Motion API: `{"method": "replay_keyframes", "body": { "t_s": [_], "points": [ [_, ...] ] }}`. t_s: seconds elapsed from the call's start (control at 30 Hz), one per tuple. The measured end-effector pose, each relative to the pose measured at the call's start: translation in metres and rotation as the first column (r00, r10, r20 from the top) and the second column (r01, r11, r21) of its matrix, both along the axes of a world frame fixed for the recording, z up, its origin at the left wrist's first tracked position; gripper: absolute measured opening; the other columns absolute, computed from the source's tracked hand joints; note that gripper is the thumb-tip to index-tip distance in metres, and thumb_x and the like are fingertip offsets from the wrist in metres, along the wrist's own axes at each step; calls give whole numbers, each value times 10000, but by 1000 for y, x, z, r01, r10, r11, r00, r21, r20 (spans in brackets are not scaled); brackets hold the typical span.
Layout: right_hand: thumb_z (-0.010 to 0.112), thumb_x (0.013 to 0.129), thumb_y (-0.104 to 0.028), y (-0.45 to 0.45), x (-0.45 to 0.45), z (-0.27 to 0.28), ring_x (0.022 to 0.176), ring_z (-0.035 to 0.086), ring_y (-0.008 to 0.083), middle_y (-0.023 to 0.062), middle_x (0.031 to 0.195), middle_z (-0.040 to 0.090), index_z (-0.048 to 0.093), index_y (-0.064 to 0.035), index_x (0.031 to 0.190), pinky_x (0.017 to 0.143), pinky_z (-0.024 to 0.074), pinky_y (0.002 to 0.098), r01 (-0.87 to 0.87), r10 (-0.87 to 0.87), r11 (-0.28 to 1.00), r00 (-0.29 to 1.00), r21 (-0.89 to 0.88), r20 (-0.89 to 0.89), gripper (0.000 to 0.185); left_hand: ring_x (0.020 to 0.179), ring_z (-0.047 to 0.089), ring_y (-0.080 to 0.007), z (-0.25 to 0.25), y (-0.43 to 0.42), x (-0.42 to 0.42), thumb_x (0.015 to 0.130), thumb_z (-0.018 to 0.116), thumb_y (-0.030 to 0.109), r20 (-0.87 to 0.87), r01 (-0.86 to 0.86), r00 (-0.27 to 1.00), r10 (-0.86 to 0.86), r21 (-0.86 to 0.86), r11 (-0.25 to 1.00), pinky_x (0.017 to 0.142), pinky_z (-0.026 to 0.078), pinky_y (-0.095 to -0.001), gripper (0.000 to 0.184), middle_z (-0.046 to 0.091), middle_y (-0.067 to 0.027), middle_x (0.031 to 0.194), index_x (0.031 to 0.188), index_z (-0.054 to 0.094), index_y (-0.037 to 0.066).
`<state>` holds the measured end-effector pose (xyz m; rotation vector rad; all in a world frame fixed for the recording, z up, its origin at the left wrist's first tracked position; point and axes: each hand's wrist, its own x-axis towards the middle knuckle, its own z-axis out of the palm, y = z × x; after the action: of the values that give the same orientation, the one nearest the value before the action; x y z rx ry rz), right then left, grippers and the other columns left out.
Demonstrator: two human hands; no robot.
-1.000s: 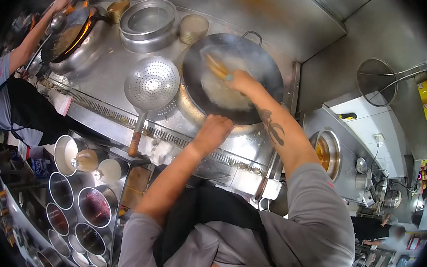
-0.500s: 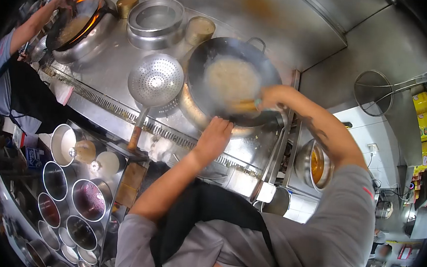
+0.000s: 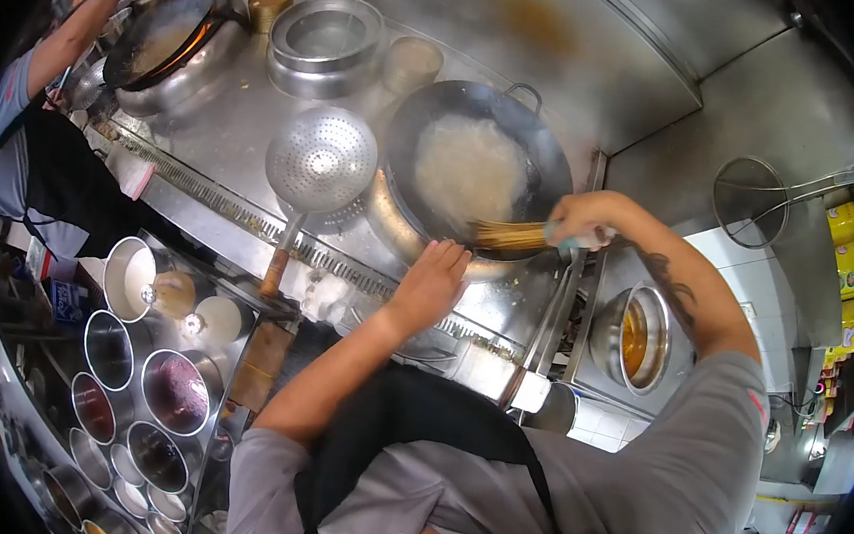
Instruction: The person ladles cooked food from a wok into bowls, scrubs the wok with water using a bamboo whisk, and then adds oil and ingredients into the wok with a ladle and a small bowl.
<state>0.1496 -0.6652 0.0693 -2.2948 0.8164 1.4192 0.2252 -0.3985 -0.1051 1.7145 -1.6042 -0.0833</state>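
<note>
My right hand (image 3: 583, 221) is closed around the bound end of a bamboo wok brush (image 3: 510, 235). The bristles lie at the near right inner side of a large dark wok (image 3: 411, 150). Cloudy, pale liquid (image 3: 470, 170) fills the bottom of this wok. At the near rim my left hand (image 3: 433, 283) is closed, its fingertips at the edge; the grip's underside is hidden. Left of the wok, a perforated strainer ladle (image 3: 321, 160) lies with its wooden handle (image 3: 274, 273) toward me.
A co-worker's arm (image 3: 79, 34) reaches over another wok (image 3: 163, 50) with flame beneath it. Metal pots (image 3: 324, 43) stand behind the strainer. Several containers (image 3: 176, 393) of sauces and seasonings sit lower left. A bowl of orange liquid (image 3: 634, 339) is at right, below a hanging wire skimmer (image 3: 750, 200).
My right hand and the brush have moved slightly right and toward me, along the wok's side. My left hand stays at the rim. The co-worker's hand has risen from the other wok.
</note>
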Motion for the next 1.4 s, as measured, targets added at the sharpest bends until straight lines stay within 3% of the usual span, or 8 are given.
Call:
{"method": "replay_keyframes", "body": {
  "t_s": [0.13,0.27,0.37,0.77,0.9,0.93,1.07,1.4],
  "points": [
    [673,782,-355,8,14,-11,478,616,225,116,635,640,673,-42,1086,429,510,367,-24,7,959,998,-281,-62,437,1238,459,-361,-2,1,-8,885,583,189,-17,-10,1000,10,-9,1000,1107,309,-456,440,540,-213,1247,1235,528,-71],
    [674,755,-342,8,-8,8,519,642,238,132,637,654,684,-31,1036,459,527,370,-203,212,958,977,-204,27,419,1256,446,-364,0,4,-3,888,583,199,-23,-14,1000,14,-9,1000,1107,306,-457,457,531,-217,1262,1248,518,-75],
    [676,754,-338,-36,-6,-26,565,664,244,145,701,677,685,-40,1062,481,542,369,-123,58,939,978,-323,-202,429,1274,432,-362,11,5,3,892,582,209,-48,42,998,-39,67,997,1107,306,-458,474,515,-223,1286,1265,507,-72],
    [684,757,-386,-1,-2,8,565,652,252,147,706,677,684,4,967,510,536,387,-100,89,984,993,-148,-74,443,1249,427,-408,0,6,1,871,616,190,-14,0,1000,0,0,1000,1073,328,-502,478,503,-251,1272,1253,500,-72],
    [666,800,-385,-19,31,-44,555,649,243,167,702,665,688,-13,1045,498,532,374,41,-76,985,974,-166,-212,445,1300,408,-371,1,8,-3,900,584,254,-17,8,1000,-7,81,997,1112,304,-471,502,494,-227,1326,1278,501,-66],
    [668,812,-375,-12,32,-50,526,645,232,157,665,654,668,-24,1098,462,524,368,59,-61,989,998,-134,-15,453,1300,408,-371,2,7,-1,900,585,254,-23,18,1000,-16,89,996,1112,304,-470,502,494,-227,1325,1278,502,-65],
    [669,815,-327,-7,-5,-1,461,617,226,141,600,633,611,-32,1157,375,492,352,39,-38,998,999,56,-14,456,1300,407,-371,5,6,4,897,591,255,-35,5,999,-3,66,998,1111,306,-471,505,495,-225,1324,1278,502,-63],
    [684,780,-332,10,11,-8,444,619,251,153,628,644,639,53,1036,402,511,358,-63,71,994,993,-95,93,464,1209,452,-437,9,4,3,865,628,202,-79,12,997,-15,-36,999,1054,343,-489,490,518,-275,1236,1231,505,-100]
  ]
}}
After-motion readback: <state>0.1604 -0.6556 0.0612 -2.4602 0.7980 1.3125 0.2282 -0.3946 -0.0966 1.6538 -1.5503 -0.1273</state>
